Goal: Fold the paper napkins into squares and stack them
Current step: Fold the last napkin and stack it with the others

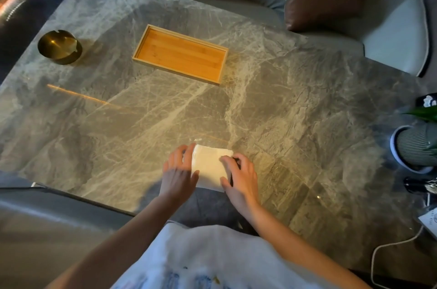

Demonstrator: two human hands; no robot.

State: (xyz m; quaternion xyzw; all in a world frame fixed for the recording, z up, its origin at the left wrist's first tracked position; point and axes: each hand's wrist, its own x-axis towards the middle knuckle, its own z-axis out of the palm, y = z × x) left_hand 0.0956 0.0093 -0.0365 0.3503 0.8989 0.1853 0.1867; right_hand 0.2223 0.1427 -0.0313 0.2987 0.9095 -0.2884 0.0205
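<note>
Pressing with left hand (178,170) and right hand (241,176), fingers laid fairly flat, not pinching: left along one edge of the napkin (209,165), right over the other side, probably to pin the layers and sharpen a crease. Working at the near edge of the marble table (295,99), within easy reach. Farther back, wooden tray (182,55), likely meant for the stack. Far left, brass ashtray (59,47), well apart. Then the napkin itself, folded between both hands, flat on the stone.
</note>
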